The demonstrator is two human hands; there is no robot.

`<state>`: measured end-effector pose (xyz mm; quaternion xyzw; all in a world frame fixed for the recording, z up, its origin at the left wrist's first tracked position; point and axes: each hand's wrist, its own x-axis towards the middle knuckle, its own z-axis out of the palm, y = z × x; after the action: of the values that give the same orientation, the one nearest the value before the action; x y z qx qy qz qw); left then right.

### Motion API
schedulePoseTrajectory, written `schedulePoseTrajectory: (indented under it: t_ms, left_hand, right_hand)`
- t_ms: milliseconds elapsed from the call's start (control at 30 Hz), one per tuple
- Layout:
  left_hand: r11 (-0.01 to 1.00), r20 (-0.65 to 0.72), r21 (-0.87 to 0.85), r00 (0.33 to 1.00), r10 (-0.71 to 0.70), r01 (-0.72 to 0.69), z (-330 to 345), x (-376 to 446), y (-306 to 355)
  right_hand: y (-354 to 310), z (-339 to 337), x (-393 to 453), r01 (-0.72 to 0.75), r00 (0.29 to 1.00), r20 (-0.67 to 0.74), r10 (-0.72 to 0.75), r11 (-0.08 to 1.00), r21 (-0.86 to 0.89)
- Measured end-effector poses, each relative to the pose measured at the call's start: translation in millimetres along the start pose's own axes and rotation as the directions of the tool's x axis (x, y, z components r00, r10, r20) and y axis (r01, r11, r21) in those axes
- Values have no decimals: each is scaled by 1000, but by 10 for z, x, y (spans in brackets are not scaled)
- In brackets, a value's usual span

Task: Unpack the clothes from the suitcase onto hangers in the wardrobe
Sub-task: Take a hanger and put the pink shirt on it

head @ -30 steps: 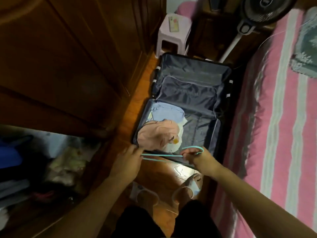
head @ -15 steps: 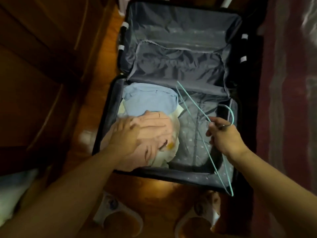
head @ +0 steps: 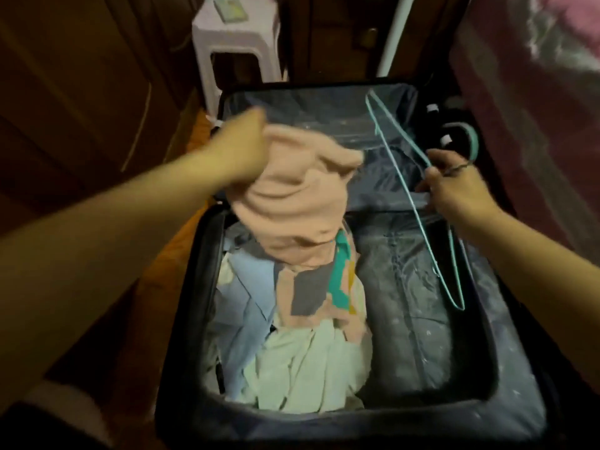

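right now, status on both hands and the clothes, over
Left hand grips peach knit garment, lifting it from open dark suitcase. Right hand holds thin teal wire hanger. Light blue and pale cream clothes remain inside. Nothing obstructing.

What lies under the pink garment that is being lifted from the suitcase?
Under the pink garment, a light blue garment and a pale cream one show in the suitcase. Anything beneath those is covered.

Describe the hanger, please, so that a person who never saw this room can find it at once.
Start at the open suitcase on the floor. Over its right half, the right hand holds a thin hanger near its hook. It is the only turquoise wire shape there; the pink garment in the left hand is soft cloth.
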<state>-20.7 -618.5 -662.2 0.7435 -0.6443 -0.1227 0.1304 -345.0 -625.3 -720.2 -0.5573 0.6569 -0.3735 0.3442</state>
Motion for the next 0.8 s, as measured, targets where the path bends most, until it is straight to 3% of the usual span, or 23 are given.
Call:
schedulePoseTrajectory:
  t_ms: [100,133,200,267,367,400,467,500,533,567,633,667,700,733,767,800]
  left_hand:
    - [957,303,261,930,-207,128,476,-408,-546]
    - [969,374,216,906,-198,122,603,-585,-663]
    - [995,479,-53,877,-50,86,840,-903,-692]
    - [991,457,-136,887,67,-5,1090,-999,-689]
    - [977,353,51,919,175,-206,1376,-856,-695]
    - [972,322,61,926,198,-229,1372,-786,-702]
    - [981,361,-73,912,194,-180,1234,-680,-709]
    - [974,453,-125,862,226,-189,1134,-692,-656]
    - [961,585,-164,763,277,-223,1047,-747,-593]
    - [949,733,-156,613,296,-272,977,-822,-539]
    - [925,952,-11,280,126,-381,840,-1025,-444]
    - [892,974,70,223,35,-446,830,-1059,-466]
    - [884,959,123,283,11,-450,831,-1023,-521]
    - [918,907,162,420,6,-361,828,-950,-582]
    - [976,800,142,600,-13,-168,829,-834,-660]
    - [998,680,45,730,-68,51,835,-741,-712]
  right_hand:
    - [47,181,-148,-123,985,109,131,989,-78]
    - [12,228,-201,-167,977,124,174,984,-65]
    - [-10,325,-304,-233,960,143,241,970,-74]
    - [7,423,-383,-252,950,167,265,963,-93]
    - [-1,491,-470,-217,955,173,242,965,-149]
    - [-12,499,-494,-197,959,170,228,964,-180]
    - [-57,504,-518,-180,962,165,218,959,-218]
    - [-89,503,-520,-186,961,161,224,957,-223]
    - [-116,506,-514,-190,961,157,228,955,-226]
    - [-140,525,-492,-186,962,152,225,954,-234]
    - [-141,612,-449,-151,969,148,195,952,-267]
    - [-129,675,-436,-128,972,156,178,949,-286]
    - [-128,736,-438,-102,973,168,160,946,-308]
    - [-92,828,-437,-71,973,185,138,941,-330]
    - [-76,895,-453,-32,973,202,109,936,-352]
    - [-56,959,-483,7,970,226,85,926,-377]
